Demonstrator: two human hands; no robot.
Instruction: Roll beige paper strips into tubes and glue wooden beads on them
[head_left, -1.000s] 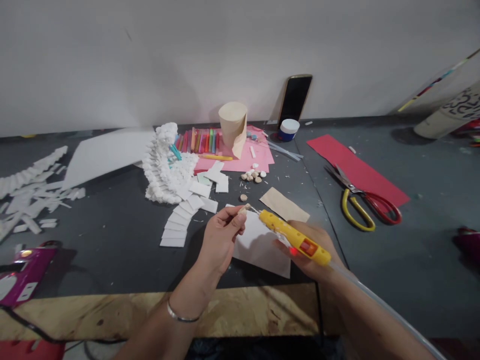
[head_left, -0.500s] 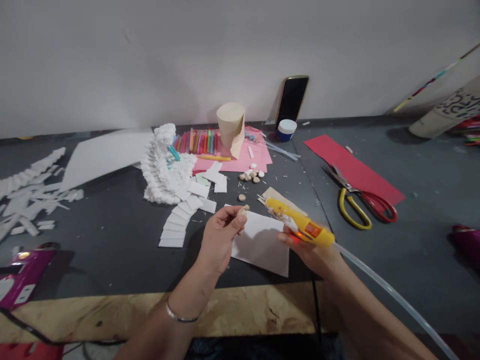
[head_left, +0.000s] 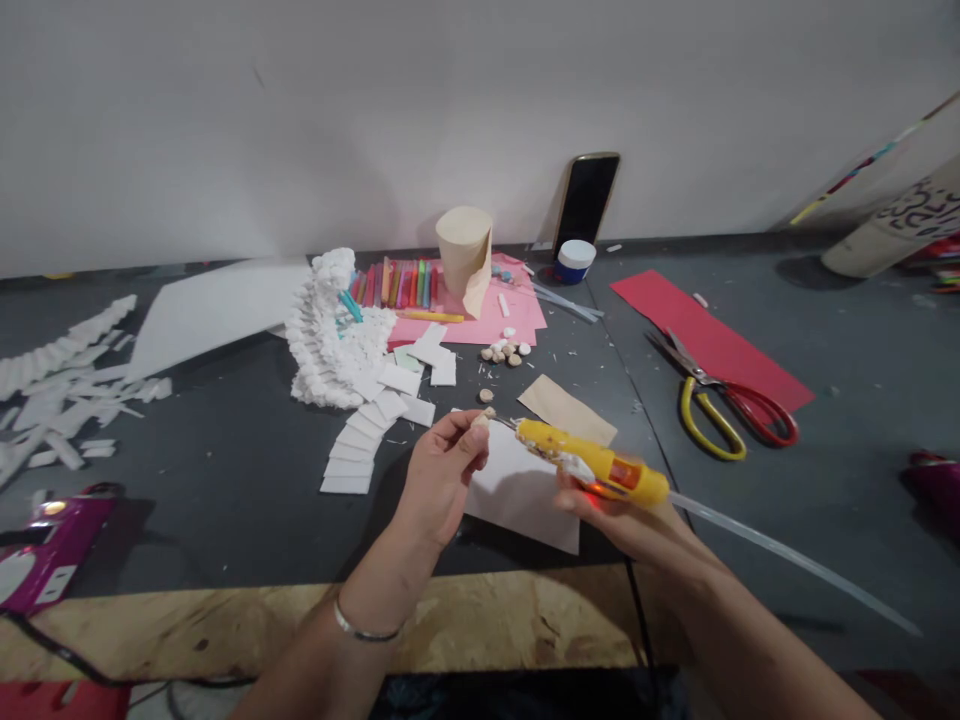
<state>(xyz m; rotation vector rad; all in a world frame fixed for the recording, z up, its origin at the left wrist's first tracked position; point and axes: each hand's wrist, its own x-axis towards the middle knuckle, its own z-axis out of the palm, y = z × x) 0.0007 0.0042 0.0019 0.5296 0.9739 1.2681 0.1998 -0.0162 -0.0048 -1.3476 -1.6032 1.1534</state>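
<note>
My left hand (head_left: 439, 470) pinches a small tan round piece (head_left: 480, 421) between thumb and fingertips, above a white paper sheet (head_left: 525, 495). My right hand (head_left: 626, 515) grips a yellow glue gun (head_left: 592, 462) with a clear glue stick trailing out to the right. The gun's nozzle points left and touches the small piece. A red light glows on the gun's body.
Several more tan round pieces (head_left: 504, 352) lie beyond, with one loose disc (head_left: 486, 396). Tan paper (head_left: 568, 410), white paper strips (head_left: 371, 425), a white fluffy paper form (head_left: 326, 335), a tan paper cylinder (head_left: 465, 250), pink sheets, scissors (head_left: 716, 400) and a phone (head_left: 586, 200) surround them.
The glue gun swung away to the right half a second ago and has come back left, so its nozzle meets the piece in my left hand again.
</note>
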